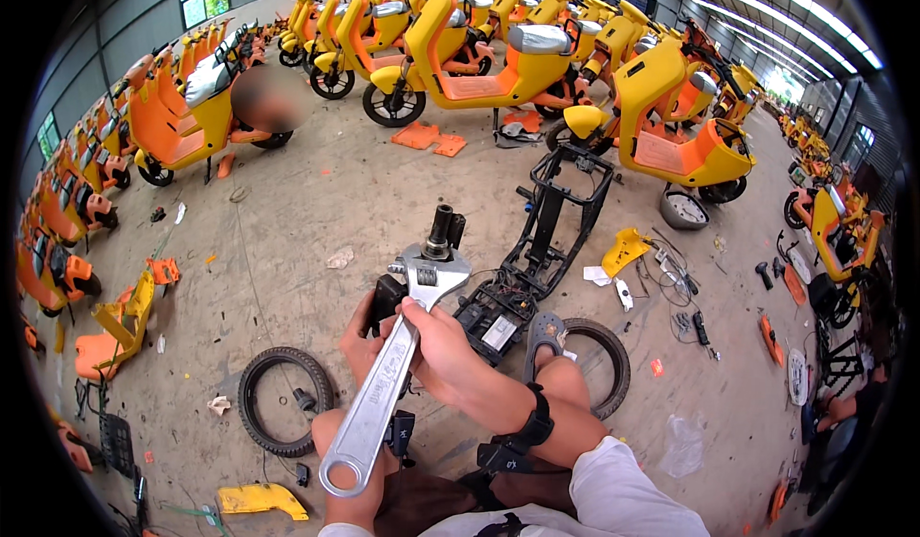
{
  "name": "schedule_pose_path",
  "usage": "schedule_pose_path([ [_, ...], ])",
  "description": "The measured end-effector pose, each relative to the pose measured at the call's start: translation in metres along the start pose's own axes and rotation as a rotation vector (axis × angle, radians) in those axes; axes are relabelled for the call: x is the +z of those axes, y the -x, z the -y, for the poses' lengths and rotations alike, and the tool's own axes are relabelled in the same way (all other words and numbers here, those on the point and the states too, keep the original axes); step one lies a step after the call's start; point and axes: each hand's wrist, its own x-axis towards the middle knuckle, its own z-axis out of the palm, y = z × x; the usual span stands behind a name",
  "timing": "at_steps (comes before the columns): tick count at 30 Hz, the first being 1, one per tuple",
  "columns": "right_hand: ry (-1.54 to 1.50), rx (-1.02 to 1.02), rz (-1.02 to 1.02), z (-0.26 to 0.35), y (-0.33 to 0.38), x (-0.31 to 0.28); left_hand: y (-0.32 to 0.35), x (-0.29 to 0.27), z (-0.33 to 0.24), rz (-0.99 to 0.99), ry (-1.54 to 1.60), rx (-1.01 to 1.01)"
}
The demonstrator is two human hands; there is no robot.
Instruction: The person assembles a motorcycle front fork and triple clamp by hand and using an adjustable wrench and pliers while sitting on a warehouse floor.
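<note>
My right hand (436,341) is closed round the upper handle of a large silver adjustable wrench (379,393). The wrench's jaws (428,271) lie at the base of an upright dark metal steering tube (440,226); whether they grip it I cannot tell. My left hand (358,338) is curled just left of the wrench, beside a black block-shaped part (388,296). What its fingers hold is partly hidden by the wrench and my right hand. Just beyond my hands, to the right, a stripped black scooter frame (546,235) lies on the floor, its wiring and a box-like unit exposed.
Tyres lie by my left knee (252,412) and by my right foot (621,384). Yellow scooters (498,72) fill the far floor. A wheel hub (683,211), yellow panel (625,250) and loose cables (676,274) are at right. Another yellow panel (259,501) lies near left.
</note>
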Motion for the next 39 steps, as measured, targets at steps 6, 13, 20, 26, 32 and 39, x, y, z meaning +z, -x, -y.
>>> schedule_pose_path([
  [6,-0.021,-0.033,0.003,-0.011,-0.003,0.008,0.0,-0.011,0.033,0.008,0.169,-0.13],
  [13,0.023,0.027,0.021,-0.002,0.013,-0.003,-0.001,0.001,0.015,-0.065,0.054,-0.138],
  [20,0.074,0.11,0.041,0.019,0.02,-0.04,-0.001,-0.002,0.012,-0.043,-0.043,0.005],
  [26,0.161,0.175,0.084,0.027,0.019,-0.047,0.001,-0.005,0.006,-0.018,-0.083,-0.004],
  [32,-0.018,0.089,0.045,0.017,0.0,-0.011,0.002,-0.001,0.006,-0.037,-0.023,-0.122],
  [39,-0.067,0.046,0.052,0.008,-0.016,0.017,0.01,-0.025,-0.026,0.316,-0.265,0.023],
])
